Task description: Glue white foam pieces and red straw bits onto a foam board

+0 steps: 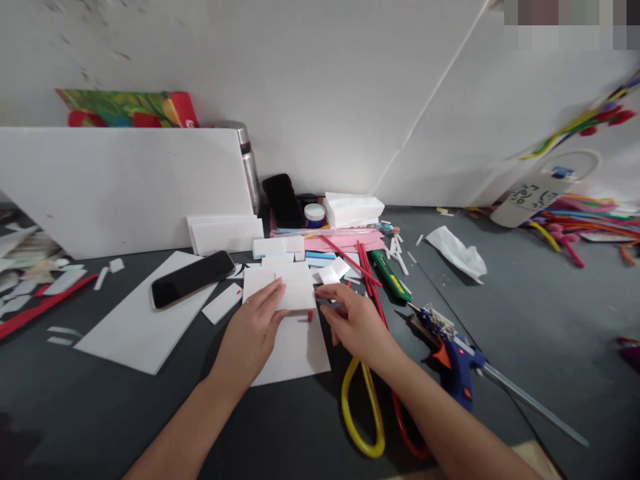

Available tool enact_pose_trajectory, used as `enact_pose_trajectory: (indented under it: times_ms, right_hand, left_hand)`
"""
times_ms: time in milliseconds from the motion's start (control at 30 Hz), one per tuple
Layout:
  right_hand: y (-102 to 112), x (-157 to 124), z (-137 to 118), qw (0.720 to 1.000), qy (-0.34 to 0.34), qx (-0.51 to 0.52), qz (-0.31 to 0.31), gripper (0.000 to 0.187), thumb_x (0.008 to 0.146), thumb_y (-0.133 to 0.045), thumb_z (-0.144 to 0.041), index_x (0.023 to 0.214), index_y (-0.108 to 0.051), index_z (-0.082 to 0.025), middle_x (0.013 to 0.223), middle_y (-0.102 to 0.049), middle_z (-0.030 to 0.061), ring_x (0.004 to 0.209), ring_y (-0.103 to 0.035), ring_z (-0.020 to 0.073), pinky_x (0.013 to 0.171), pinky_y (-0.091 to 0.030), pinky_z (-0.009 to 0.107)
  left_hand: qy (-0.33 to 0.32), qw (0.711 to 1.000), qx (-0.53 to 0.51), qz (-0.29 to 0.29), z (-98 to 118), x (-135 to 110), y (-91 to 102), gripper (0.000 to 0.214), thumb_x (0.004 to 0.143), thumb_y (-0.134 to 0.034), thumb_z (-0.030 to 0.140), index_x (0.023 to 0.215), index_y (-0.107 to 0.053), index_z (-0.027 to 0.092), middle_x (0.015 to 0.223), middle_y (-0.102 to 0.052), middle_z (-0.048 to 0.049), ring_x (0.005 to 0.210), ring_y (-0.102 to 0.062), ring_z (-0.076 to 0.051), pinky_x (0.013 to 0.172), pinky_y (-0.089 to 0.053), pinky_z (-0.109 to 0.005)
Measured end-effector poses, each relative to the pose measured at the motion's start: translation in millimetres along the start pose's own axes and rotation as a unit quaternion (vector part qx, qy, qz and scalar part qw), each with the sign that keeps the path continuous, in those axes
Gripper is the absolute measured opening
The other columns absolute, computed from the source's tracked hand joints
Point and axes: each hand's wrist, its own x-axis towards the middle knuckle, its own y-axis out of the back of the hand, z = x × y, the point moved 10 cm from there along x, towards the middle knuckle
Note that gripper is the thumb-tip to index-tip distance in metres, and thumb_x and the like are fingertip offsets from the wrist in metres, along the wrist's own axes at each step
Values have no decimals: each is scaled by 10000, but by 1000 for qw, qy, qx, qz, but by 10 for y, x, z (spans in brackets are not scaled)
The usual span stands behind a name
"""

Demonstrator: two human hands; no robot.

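Note:
My left hand [253,327] rests on a small white card or board [295,290], its fingers over the top and its thumb at the near edge. That piece lies over a larger white sheet [295,353]. A short red stick piece [310,316] shows just below the card's near edge. My right hand [355,320] is at the card's right edge, its fingers bent and the thumb and index fingertips a little apart. A bit of red shows by the index fingertip; whether it is touched, I cannot tell.
A black phone [193,280] lies on a white board to the left. To the right are a green utility knife [390,275], yellow-handled scissors [345,407], red sticks [367,273] and a blue glue gun [460,367]. A steel flask [250,167] stands behind.

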Motion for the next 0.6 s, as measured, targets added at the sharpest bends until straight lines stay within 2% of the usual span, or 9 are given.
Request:
enact_pose_trajectory:
  times_ms: [67,133,267,433,600]
  right_hand:
    - [-19,9,60,999,-12,39,1,254,903,-511,-180,1147,-573,-209,1153,-699,68,427,-580,70,425,-479,231]
    - [-28,23,109,997,-19,70,5,272,878,-532,-173,1143,-576,-213,1186,-685,71,522,-640,97,430,-496,226]
    - [-27,70,179,992,-27,121,21,301,813,-588,-152,1108,-600,-209,1134,-693,72,808,-688,169,588,-585,260]
    - [-38,99,224,983,-47,176,20,317,778,-617,-157,1093,-590,-175,1032,-709,92,863,-692,194,687,-613,322]
    - [-22,90,214,978,-54,198,23,324,757,-644,-158,1078,-602,-167,1018,-717,98,871,-698,201,697,-606,330]
  left_hand:
    - [-6,1000,8,5,16,2,3,408,1005,-442,297,1355,-551,116,1381,-595,-177,1254,-579,-295,1009,-523,-492]
    - [-10,1000,13,12,33,3,13,401,1005,-441,293,1346,-558,118,1369,-604,-179,1235,-594,-300,996,-531,-492]
    - [-12,1000,24,16,47,4,24,398,1003,-448,303,1332,-569,116,1355,-616,-176,1221,-605,-300,988,-535,-480]
    - [22,1000,17,8,-16,7,27,464,982,-496,352,1376,-523,108,1373,-604,-176,1252,-586,-297,1004,-529,-445]
    - [30,999,19,13,-38,12,28,475,976,-505,360,1367,-529,93,1357,-613,-189,1234,-601,-306,995,-534,-453]
